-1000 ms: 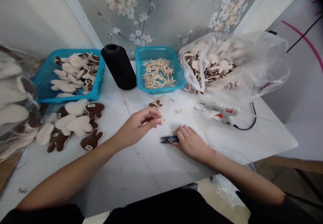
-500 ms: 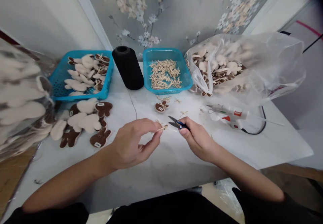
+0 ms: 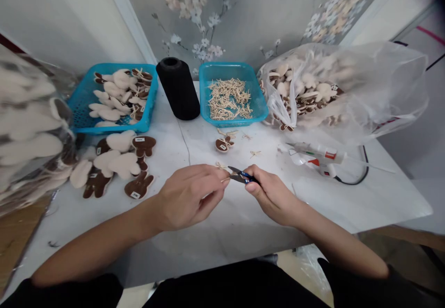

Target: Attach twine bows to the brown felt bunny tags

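Observation:
My right hand (image 3: pixel 269 190) grips small scissors (image 3: pixel 241 175) with dark blades parted and blue-black handles. Their tips point left, close against the fingertips of my left hand (image 3: pixel 194 192). That hand is closed in a pinch on a cream cord piece, mostly hidden behind the fingers. Just beyond the fingertips lies a small cord bow (image 3: pixel 220 165). A brown bunny-head piece (image 3: pixel 224 144) with a cream bow and white label rests on the table past my hands.
A blue tray (image 3: pixel 266 112) holds cut cord pieces, beside a black thread cone (image 3: pixel 179 90). Left are a blue basket (image 3: pixel 153 99) and loose bunny pieces (image 3: pixel 139 185). On the right are a plastic bag (image 3: pixel 378 99) of pieces and a glue gun (image 3: pixel 320 157).
The scissors have come left to meet my left fingertips. My left fingers have turned and closed further over the cord, hiding most of it.

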`<state>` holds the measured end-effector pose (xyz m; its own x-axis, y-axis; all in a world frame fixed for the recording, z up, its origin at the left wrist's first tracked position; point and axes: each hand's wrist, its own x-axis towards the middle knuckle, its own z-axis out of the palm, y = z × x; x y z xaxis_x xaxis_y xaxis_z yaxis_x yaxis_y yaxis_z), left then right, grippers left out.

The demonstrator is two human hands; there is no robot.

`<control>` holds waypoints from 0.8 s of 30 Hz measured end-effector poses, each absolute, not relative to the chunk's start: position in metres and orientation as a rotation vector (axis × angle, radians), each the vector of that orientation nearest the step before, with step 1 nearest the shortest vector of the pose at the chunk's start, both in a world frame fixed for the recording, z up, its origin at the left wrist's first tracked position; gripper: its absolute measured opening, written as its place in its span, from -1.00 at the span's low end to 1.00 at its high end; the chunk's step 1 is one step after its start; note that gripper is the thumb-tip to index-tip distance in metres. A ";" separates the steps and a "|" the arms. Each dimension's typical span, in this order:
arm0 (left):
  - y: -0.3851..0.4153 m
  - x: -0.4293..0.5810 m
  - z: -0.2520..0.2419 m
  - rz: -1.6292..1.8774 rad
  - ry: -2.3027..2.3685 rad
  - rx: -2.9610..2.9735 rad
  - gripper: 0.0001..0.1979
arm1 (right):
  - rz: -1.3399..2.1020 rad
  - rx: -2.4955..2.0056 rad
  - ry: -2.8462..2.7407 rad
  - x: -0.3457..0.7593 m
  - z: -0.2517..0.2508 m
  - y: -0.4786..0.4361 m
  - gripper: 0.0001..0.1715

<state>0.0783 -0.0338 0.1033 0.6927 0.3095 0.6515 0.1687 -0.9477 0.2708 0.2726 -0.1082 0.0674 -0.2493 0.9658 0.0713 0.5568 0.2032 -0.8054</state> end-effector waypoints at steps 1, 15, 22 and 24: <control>-0.034 0.078 0.103 1.096 0.385 2.717 -0.83 | 0.904 -1.412 -1.897 0.273 0.067 -0.108 -0.61; -0.035 0.082 0.097 0.981 0.536 2.721 -0.89 | 1.188 -1.357 -1.726 0.273 0.064 -0.108 -0.65; -0.034 0.079 0.079 1.075 0.543 2.890 -0.79 | 1.462 -1.270 -1.427 0.268 0.047 -0.109 -0.59; -0.033 0.077 0.074 1.124 0.469 2.945 -0.75 | 1.528 -1.240 -1.353 0.266 0.042 -0.109 -0.57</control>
<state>0.0775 -0.0326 0.0743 0.7082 0.2555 0.6582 0.2876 -0.9558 0.0615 0.2663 -0.1093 0.0418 -0.2628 0.9466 -0.1870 0.0713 -0.1742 -0.9821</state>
